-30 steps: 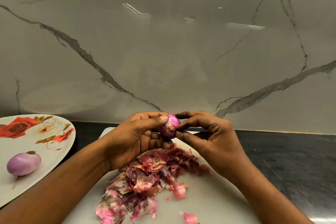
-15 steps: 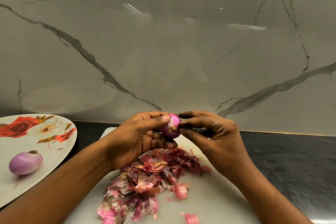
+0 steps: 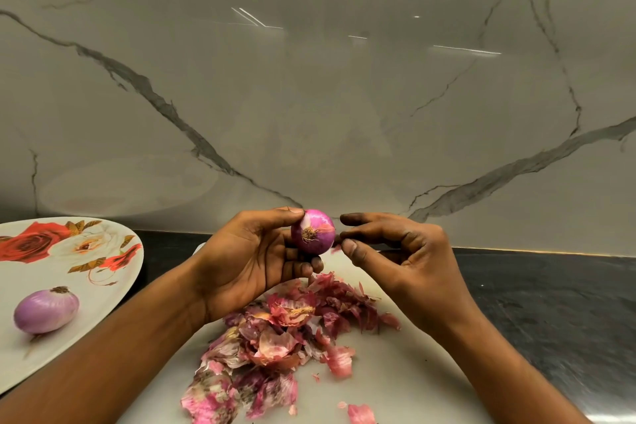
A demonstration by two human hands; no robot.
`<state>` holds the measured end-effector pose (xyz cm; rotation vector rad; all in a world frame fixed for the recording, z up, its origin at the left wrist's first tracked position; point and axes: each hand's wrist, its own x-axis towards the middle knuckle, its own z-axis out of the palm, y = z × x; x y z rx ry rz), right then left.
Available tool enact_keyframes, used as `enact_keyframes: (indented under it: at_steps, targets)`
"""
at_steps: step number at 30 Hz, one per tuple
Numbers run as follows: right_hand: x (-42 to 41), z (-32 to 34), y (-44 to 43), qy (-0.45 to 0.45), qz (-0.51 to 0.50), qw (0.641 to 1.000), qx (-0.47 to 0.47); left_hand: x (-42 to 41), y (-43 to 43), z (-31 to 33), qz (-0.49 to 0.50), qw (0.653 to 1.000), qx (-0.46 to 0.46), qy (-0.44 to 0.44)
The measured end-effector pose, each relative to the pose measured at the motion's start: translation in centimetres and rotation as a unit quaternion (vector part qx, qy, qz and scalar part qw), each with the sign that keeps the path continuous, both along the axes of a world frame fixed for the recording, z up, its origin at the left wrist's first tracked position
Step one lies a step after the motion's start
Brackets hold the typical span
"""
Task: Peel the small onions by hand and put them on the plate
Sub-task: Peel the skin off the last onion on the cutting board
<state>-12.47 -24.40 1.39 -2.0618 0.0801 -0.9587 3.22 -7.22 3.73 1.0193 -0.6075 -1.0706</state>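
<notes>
My left hand (image 3: 254, 258) grips a small pink-purple onion (image 3: 313, 231) between thumb and fingers, its root end facing me. Just to the right, my right hand (image 3: 395, 251) pinches a thin flake of skin (image 3: 336, 248) at the onion's lower right side between thumb and forefinger. On the floral plate (image 3: 103, 282) at the left lies a peeled pale-purple onion (image 3: 46, 311). Both hands hover above the white cutting board (image 3: 395, 385).
A heap of pink and red onion skins (image 3: 275, 337) covers the middle of the cutting board, with loose scraps (image 3: 359, 413) near its front. Dark countertop (image 3: 550, 303) stretches to the right. A marble wall (image 3: 309, 96) stands close behind.
My right hand has drawn a little to the right, off the onion, pulling a flake of skin. The onion shows more in my left hand. The view has shifted slightly.
</notes>
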Motion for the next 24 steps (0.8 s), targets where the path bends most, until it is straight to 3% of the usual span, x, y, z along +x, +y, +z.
enact_keyframes:
  at_steps: [14,24]
  targets:
    - [0.41,0.26,0.26,0.027,0.020,0.997,0.070,0.01,-0.07,-0.31,-0.058,0.996,-0.060,0.004]
    - [0.47,0.12,0.34,-0.008,0.026,0.997,0.072,-0.25,-0.22,-0.35,-0.051,0.996,-0.066,-0.016]
